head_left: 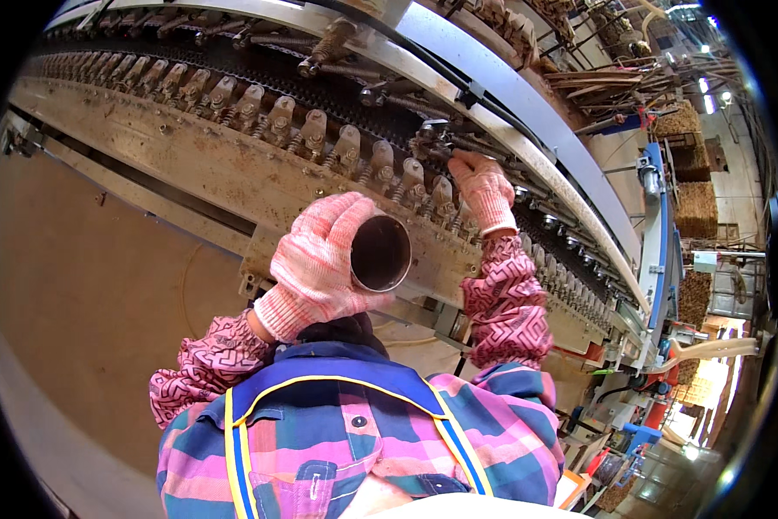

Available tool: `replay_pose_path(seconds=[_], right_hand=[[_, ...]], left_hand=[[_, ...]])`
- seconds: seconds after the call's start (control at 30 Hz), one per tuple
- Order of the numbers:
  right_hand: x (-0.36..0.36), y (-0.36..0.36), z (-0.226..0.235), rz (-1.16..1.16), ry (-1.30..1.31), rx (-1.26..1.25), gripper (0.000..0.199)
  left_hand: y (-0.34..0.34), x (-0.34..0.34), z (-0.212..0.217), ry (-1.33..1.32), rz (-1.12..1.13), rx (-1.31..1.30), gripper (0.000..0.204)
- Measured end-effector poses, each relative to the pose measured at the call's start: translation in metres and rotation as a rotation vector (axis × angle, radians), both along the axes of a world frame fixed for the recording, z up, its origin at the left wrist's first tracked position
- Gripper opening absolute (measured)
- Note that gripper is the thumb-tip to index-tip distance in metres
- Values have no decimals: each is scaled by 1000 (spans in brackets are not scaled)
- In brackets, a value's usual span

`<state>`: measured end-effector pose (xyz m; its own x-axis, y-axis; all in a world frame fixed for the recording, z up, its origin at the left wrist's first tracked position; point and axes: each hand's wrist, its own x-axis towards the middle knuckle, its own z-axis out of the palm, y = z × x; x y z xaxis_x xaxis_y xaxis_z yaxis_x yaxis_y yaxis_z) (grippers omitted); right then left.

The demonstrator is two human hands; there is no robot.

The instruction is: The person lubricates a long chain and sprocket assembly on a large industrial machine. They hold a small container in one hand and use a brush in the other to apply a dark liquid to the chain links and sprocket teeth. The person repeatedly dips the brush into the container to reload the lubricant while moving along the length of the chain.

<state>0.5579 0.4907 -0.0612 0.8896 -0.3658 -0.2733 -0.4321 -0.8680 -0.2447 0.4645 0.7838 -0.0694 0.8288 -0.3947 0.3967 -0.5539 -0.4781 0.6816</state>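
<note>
My left hand [320, 259], in a pink-and-white knit glove, is wrapped around a short metal tube [380, 253] whose dark open end faces the camera. It is held in front of the machine's rusty side plate [207, 156]. My right hand [482, 189], gloved the same way, reaches up to the row of spring-loaded metal clamps [345, 143] on the machine's chain. Its fingertips pinch a small metal part [436, 134] at the top of that row. Both forearms wear pink patterned sleeves.
A long conveyor machine with a black chain [259, 65] and a white rail [527, 104] runs diagonally across the view. Bundles of straw-coloured material [696, 208] stand stacked at the right. A brown floor [86, 285] lies at the left. Blue machine parts [657, 225] stand beyond the rail.
</note>
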Motion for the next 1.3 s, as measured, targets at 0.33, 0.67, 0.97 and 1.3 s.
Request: replay_pose_path(seconds=[0.33,0.67,0.97,1.3], right_hand=[[-46,9,19,217,-248,6,45],[1,60,-15,28,21,-346,39],[15,81,-24,-78,68,-326,43],[16,66,-30,-31,-12,-215,48]], left_hand=[[-1,0,-1,14,5,-15,109],[11,6,-6,10,-55,-75,109],[14,8,-7,-13,-94,-104,112],[18,13,-6,16,-152,-117,115]])
